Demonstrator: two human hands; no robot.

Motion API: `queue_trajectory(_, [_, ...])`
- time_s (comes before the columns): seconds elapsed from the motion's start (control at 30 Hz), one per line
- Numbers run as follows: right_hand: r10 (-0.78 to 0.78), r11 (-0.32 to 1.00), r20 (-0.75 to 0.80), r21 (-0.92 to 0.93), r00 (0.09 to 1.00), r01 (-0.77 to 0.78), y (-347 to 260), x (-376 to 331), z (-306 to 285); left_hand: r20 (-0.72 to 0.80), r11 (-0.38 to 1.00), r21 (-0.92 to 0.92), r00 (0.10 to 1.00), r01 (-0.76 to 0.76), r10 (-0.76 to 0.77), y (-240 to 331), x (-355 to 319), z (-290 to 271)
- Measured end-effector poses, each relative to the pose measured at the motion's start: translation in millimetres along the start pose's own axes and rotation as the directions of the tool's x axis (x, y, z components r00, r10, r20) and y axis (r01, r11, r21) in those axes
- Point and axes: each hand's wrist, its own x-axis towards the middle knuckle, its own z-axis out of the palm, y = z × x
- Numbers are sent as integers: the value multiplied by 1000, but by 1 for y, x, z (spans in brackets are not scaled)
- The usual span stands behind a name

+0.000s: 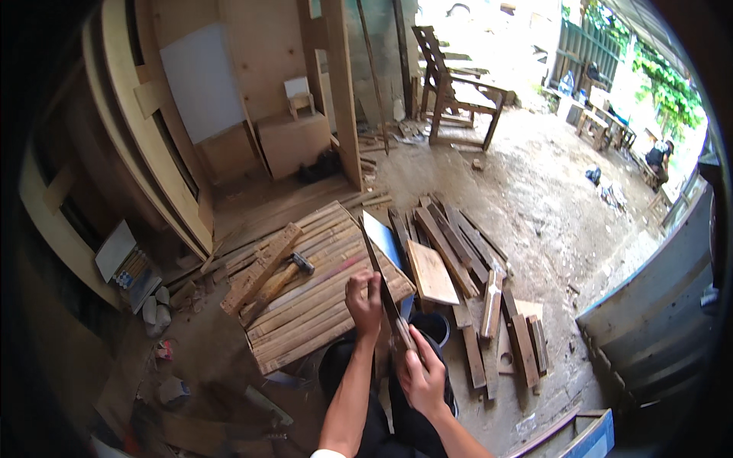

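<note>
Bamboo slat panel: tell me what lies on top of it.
On the bamboo slat panel lie a hammer and a rough wooden plank beside it. The left hand and the blade hide part of its near corner.

Hands on a long blade over a slatted panel

Left hand (365,300) gripping the machete blade (379,263) partway up, right hand (421,375) closed on its handle — hammer (284,275) lying on bamboo-slat panel (321,305), loose planks (466,267) just beside.

Ahead of me a hammer (279,278) lies on a slatted panel (321,294), a pile of planks (466,267) sits to its right, and a chair (454,88) stands far behind them.
</note>
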Motion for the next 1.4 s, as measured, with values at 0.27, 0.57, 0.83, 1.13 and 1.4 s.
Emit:
queue_trajectory(0.27, [-127,974,-17,-194,992,121,-51,-79,-8,72,998,16,995,-63,62,-10,-8,-1])
queue_trajectory(0.57, [-33,989,-56,-144,998,25,-3,6,1,154,1000,-4,988,20,-19,-10,-1,-2])
queue_trajectory(0.83, [-207,924,-55,-338,977,177,-23,-94,-4,172,988,-97,980,122,-104,-17,-2,-1])
queue_trajectory(1.13, [-65,988,-105,-147,992,49,-1,-15,-1,128,998,7,990,-58,57,-10,1,2])
queue_trajectory(1.4, [-276,853,-18,-466,961,236,-19,-105,-16,82,999,-48,996,-25,29,-20,-7,-2])
